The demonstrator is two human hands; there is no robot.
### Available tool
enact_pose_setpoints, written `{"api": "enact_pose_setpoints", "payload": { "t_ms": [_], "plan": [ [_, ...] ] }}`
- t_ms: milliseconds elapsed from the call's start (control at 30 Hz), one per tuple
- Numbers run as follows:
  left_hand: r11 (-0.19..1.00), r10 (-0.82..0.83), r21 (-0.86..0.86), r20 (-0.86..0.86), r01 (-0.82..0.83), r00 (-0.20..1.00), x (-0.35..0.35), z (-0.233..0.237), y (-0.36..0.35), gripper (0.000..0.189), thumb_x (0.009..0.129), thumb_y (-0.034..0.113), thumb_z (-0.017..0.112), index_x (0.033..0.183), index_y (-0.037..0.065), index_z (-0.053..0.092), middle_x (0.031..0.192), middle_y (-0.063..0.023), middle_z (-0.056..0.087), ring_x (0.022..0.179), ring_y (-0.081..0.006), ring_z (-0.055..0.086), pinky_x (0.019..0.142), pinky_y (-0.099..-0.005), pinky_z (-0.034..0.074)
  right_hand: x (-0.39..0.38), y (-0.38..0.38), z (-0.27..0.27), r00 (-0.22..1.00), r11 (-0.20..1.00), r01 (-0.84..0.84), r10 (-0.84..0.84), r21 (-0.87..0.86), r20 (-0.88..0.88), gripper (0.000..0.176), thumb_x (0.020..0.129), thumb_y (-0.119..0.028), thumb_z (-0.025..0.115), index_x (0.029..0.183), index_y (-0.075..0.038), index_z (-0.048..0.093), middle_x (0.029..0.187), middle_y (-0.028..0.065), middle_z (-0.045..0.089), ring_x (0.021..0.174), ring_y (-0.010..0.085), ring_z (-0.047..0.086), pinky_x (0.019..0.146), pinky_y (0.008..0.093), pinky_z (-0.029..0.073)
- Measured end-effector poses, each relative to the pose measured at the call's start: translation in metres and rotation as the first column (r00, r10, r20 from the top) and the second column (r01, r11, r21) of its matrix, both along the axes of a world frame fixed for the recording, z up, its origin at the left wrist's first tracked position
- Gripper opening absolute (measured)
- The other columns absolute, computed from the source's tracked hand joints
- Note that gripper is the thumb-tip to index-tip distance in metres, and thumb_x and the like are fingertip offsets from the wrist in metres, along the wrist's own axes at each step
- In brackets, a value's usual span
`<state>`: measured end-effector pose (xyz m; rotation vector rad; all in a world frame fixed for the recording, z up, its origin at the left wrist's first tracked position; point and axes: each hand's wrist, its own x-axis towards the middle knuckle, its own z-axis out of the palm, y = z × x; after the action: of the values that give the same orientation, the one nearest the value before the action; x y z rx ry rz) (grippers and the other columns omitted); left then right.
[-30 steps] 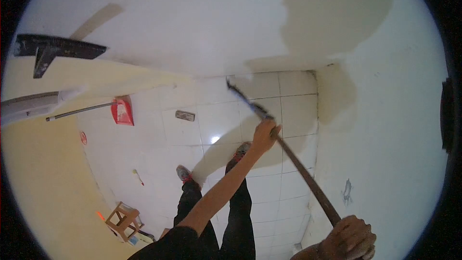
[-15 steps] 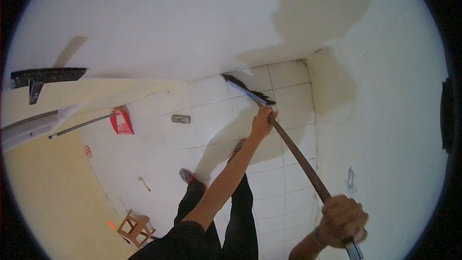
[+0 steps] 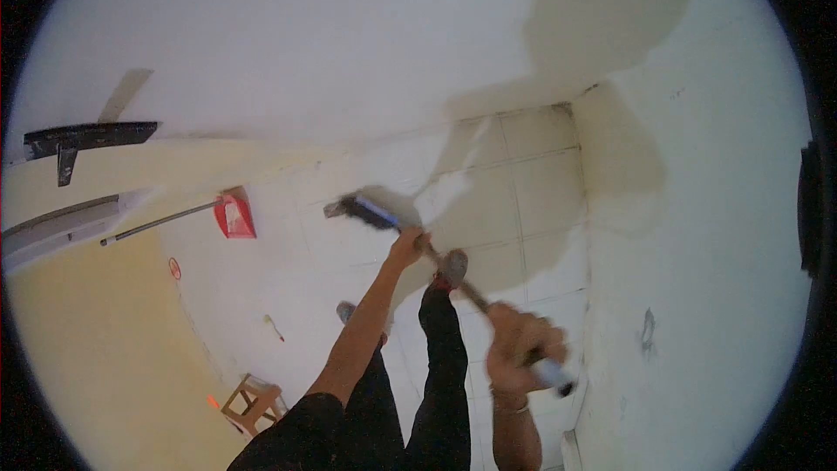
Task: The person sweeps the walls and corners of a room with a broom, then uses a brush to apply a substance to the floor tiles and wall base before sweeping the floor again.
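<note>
A long-handled broom [image 3: 373, 211] with dark bristles and a blue-white edge is held in both hands across the tiled floor. My left hand [image 3: 408, 247] is wrapped round the handle close to the broom head. Nearer the camera, my right hand [image 3: 523, 347] grips the upper end of the handle, slightly blurred. The bristles overlap a small grey block [image 3: 332, 209] on the floor; whether they touch it, I cannot tell.
A red dustpan [image 3: 234, 215] with a long handle lies left on the white tiles [image 3: 549, 192]. A small brush [image 3: 274, 328] and a wooden stool [image 3: 252, 403] are lower left. Walls meet at the upper right corner. A black fixture [image 3: 91, 138] is upper left.
The broom head has moved left and down, away from the wall, to the grey block. Both hands have moved left with the handle. The right foot has shifted.
</note>
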<state>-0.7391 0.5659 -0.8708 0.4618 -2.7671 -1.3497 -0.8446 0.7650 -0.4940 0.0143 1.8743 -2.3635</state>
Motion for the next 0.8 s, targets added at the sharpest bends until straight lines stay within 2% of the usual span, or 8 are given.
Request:
{"api": "enact_pose_setpoints", "payload": {
  "t_ms": [33,300,400,433,467,533,667,800],
  "plan": [
    [0.994,-0.013,0.107,0.149,-0.003,0.989,-0.015,0.002,0.003,0.021,0.086,0.021,0.061,0.079,0.001,0.058,0.077,-0.0194,0.056,0.081,-0.0381,0.054,0.071,-0.042,0.042,-0.016,-0.009,0.003,0.99,0.905,0.128,-0.141,-0.406,-0.002,0.049,0.097,-0.037,0.029,0.053,-0.015,0.028,0.042,-0.001,0.024,0.042,0.0123,0.02,0.048,0.0331,0.027],
    [0.99,-0.026,0.133,-0.133,0.044,0.991,-0.119,0.069,0.07,0.03,0.088,0.023,0.059,0.073,0.0,0.048,0.078,-0.0197,0.05,0.08,-0.0376,0.05,0.069,-0.0448,0.039,-0.022,0.058,0.081,0.948,0.908,0.311,-0.316,-0.28,0.03,0.045,0.096,-0.032,0.028,0.053,-0.018,0.029,0.042,-0.0037,0.021,0.042,0.0078,0.015,0.052,0.0284,0.024],
    [0.982,0.07,0.184,-0.129,-0.046,0.989,-0.07,0.106,0.094,0.029,0.088,0.024,0.059,0.078,-0.001,0.049,0.079,-0.0198,0.05,0.081,-0.0376,0.049,0.07,-0.0456,0.039,-0.05,0.012,0.13,0.415,0.431,0.902,-0.844,-0.033,0.338,0.048,0.097,-0.035,0.026,0.053,-0.017,0.029,0.041,-0.0029,0.022,0.04,0.0089,0.017,0.049,0.0275,0.024],
    [0.984,0.05,0.175,-0.058,-0.039,0.997,-0.05,0.103,0.097,0.028,0.088,0.023,0.059,0.078,-0.001,0.049,0.079,-0.0198,0.05,0.08,-0.0375,0.049,0.069,-0.0456,0.039,-0.052,0.008,0.131,0.413,0.426,0.904,-0.848,-0.037,0.333,0.048,0.097,-0.035,0.026,0.053,-0.017,0.029,0.041,-0.0029,0.022,0.04,0.0089,0.017,0.049,0.0275,0.024],
    [0.986,0.027,0.166,0.011,-0.028,1.0,-0.031,0.09,0.099,0.028,0.088,0.023,0.059,0.078,-0.001,0.049,0.078,-0.0198,0.05,0.079,-0.0375,0.049,0.069,-0.0457,0.039,-0.052,0.008,0.13,0.51,0.514,0.853,-0.784,-0.091,0.353,0.048,0.095,-0.035,0.029,0.052,-0.016,0.03,0.042,-0.0012,0.025,0.039,0.0112,0.02,0.047,0.0298,0.025],
    [0.985,0.033,0.169,0.045,-0.04,0.998,-0.034,0.064,0.106,0.028,0.088,0.022,0.06,0.077,-0.001,0.048,0.078,-0.0198,0.049,0.077,-0.0377,0.048,0.069,-0.0457,0.039,-0.023,0.054,0.083,0.991,0.944,0.122,-0.1,-0.306,0.087,0.047,0.092,-0.034,0.036,0.05,-0.014,0.033,0.043,0.0017,0.032,0.038,0.0148,0.027,0.045,0.0348,0.025],
    [0.975,0.015,0.219,-0.252,0.041,0.968,-0.132,0.019,0.12,0.026,0.086,0.017,0.062,0.074,0.001,0.045,0.075,-0.0185,0.047,0.071,-0.0379,0.046,0.065,-0.0442,0.039,-0.043,0.062,0.068,0.977,0.959,-0.202,0.184,-0.198,-0.108,0.048,0.088,-0.036,0.039,0.047,-0.012,0.035,0.038,0.0039,0.032,0.031,0.0178,0.026,0.041,0.0379,0.027],
    [0.96,0.101,0.281,-0.309,-0.011,0.946,-0.232,0.033,0.159,0.025,0.086,0.02,0.061,0.079,0.001,0.046,0.078,-0.0177,0.047,0.076,-0.0374,0.047,0.068,-0.0445,0.04,-0.057,0.063,0.081,0.947,0.996,-0.087,0.083,-0.001,-0.31,0.045,0.086,-0.03,0.033,0.044,-0.015,0.03,0.041,-0.0003,0.024,0.038,0.0129,0.022,0.046,0.0311,0.025]
  ]
}}
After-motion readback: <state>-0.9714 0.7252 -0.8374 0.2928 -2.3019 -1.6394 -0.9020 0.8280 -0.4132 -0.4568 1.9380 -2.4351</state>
